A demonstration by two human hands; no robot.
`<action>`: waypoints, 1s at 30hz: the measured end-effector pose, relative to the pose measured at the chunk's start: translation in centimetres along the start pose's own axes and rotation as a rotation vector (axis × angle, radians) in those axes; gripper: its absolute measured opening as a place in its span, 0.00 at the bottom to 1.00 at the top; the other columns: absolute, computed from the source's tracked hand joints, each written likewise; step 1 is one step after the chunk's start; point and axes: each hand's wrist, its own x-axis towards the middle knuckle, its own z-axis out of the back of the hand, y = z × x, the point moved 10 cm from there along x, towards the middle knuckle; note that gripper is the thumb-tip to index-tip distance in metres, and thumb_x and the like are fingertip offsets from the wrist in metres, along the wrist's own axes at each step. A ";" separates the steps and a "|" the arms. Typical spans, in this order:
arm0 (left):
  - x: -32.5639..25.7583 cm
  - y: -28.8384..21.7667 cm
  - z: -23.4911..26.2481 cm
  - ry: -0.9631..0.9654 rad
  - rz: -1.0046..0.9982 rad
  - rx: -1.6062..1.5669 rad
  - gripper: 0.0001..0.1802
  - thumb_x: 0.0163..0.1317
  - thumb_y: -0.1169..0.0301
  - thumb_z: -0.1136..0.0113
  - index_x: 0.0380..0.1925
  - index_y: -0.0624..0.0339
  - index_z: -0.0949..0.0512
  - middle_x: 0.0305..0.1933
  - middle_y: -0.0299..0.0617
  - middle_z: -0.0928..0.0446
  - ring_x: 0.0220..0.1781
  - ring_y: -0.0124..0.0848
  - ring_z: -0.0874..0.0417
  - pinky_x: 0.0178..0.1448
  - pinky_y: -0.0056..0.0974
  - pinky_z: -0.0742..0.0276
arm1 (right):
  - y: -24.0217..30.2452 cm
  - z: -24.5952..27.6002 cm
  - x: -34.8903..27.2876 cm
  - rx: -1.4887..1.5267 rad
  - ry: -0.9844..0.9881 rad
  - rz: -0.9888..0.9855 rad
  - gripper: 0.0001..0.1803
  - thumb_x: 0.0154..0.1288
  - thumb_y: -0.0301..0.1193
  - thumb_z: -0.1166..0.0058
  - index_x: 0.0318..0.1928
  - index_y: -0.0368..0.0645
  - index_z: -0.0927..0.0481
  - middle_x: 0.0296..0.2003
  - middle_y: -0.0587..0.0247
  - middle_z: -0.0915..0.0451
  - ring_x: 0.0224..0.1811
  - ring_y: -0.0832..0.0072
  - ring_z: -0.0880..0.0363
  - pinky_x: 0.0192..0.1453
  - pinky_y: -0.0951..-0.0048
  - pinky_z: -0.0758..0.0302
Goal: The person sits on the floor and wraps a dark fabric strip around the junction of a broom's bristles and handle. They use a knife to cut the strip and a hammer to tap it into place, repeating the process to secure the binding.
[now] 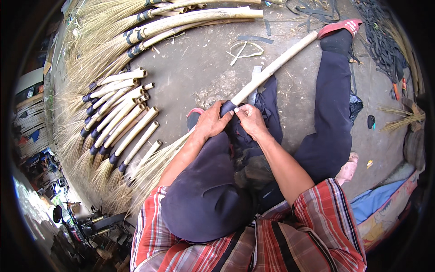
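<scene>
Both hands grip the dark binding point(228, 108) at the neck of the broom in work: left hand point(210, 123) clenched around it, right hand point(250, 119) pinching it. From the binding, the bamboo handle point(276, 65) runs up-right; the bristles point(154, 170) trail down-left. Left of the binding, finished brooms point(118, 122) lie in rows; this one appears still at the wrapping stage.

A pale tan handle point(276, 65) with a dark navy band point(228, 107) is seen at twelve o'clock. Navy trousers point(328, 113), a red sandal point(340, 27) at one o'clock and red-plaid sleeves point(326, 213) at six are shown.
</scene>
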 end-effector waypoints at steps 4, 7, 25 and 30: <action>0.3 0.6 0.3 -0.063 0.076 -0.002 0.34 0.69 0.42 0.36 0.65 0.55 0.21 0.50 0.62 0.12 0.57 0.59 0.12 0.62 0.55 0.19 | 1.0 -0.1 -0.6 0.033 0.021 0.044 0.13 0.77 0.33 0.37 0.43 0.32 0.16 0.33 0.65 0.14 0.34 0.84 0.22 0.39 0.73 0.24; 0.4 0.6 0.9 -0.111 0.086 0.049 0.33 0.69 0.42 0.36 0.64 0.53 0.20 0.51 0.60 0.12 0.57 0.56 0.11 0.61 0.53 0.18 | 2.5 1.5 -0.7 -0.120 -0.047 0.083 0.14 0.72 0.36 0.33 0.45 0.37 0.15 0.33 0.56 0.14 0.35 0.70 0.16 0.43 0.64 0.21; 0.7 1.5 2.2 -0.187 0.123 0.038 0.30 0.70 0.47 0.36 0.62 0.55 0.22 0.49 0.61 0.12 0.54 0.58 0.11 0.60 0.55 0.18 | 10.8 27.6 6.5 -0.689 -0.905 -0.070 0.20 0.70 0.34 0.34 0.54 0.32 0.16 0.56 0.37 0.17 0.60 0.42 0.16 0.66 0.50 0.20; 0.7 1.3 2.5 -0.239 0.107 0.039 0.29 0.70 0.48 0.37 0.61 0.58 0.18 0.54 0.59 0.13 0.57 0.56 0.12 0.62 0.53 0.18 | 11.2 27.0 7.5 -0.849 -0.756 -0.041 0.22 0.70 0.33 0.38 0.54 0.24 0.19 0.55 0.28 0.17 0.58 0.40 0.14 0.63 0.48 0.18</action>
